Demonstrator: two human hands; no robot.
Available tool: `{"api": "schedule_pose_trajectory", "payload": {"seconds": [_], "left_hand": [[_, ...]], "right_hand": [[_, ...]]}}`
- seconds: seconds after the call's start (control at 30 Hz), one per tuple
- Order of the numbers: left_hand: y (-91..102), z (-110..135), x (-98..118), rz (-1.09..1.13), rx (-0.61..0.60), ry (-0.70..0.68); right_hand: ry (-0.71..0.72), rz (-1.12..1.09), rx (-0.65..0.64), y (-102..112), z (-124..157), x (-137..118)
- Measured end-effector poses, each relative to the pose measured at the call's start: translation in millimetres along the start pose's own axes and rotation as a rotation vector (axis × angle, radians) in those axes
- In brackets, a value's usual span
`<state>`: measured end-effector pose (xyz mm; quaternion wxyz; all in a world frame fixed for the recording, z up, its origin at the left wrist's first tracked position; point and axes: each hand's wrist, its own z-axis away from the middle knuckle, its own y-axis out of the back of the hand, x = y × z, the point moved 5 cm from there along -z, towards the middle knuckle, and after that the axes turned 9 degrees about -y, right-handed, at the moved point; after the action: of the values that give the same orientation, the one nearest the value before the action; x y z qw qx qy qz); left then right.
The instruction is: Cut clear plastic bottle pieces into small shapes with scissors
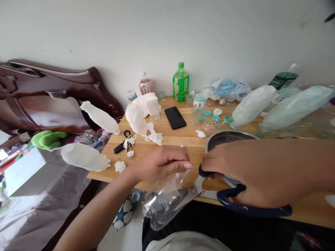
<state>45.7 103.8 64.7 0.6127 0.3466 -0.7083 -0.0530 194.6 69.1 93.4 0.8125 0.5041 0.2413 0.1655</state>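
Soft, even light; edges stretched; glints on clear plastic (162, 206).

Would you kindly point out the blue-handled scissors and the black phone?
Blue-handled scissors (222, 198), head view, on the larger handle loop.
Black phone (175, 118), head view, on the middle of its upper face.

Clearances around phone (175, 118). Nearer side: narrow strip of bare tabletop (178, 138), passable, then left hand (167, 162). Nearer and right: right hand (246, 169) with scissors (225, 195), bowl (225, 138) obstruct. Left: crumpled white wad (136, 118) blocks. Beyond: upright green bottle (180, 83) bars way. Right: jar (200, 101), loose turquoise caps (215, 118); farther right, pale elongated form (252, 106).
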Motion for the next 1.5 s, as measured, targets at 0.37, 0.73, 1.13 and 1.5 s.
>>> {"api": "schedule_pose_trajectory", "payload": {"seconds": [0.37, 0.73, 1.13, 1.5], "left_hand": [[-23.0, -7, -1, -0.038, -0.061, -0.001], [-31.3, -12, 7, -0.096, -0.159, -0.103], [-37.7, -14, 3, -0.164, -0.166, -0.132], [-36.6, -17, -1, -0.209, -0.116, -0.077]], "right_hand": [[-0.110, 0.052, -0.105, -9, -4, 22], [-0.077, 0.013, -0.335, -18, -10, 21], [-0.081, -0.024, -0.272, -33, -18, 34], [-0.332, -0.157, -0.576, -28, 6, 21]]}}
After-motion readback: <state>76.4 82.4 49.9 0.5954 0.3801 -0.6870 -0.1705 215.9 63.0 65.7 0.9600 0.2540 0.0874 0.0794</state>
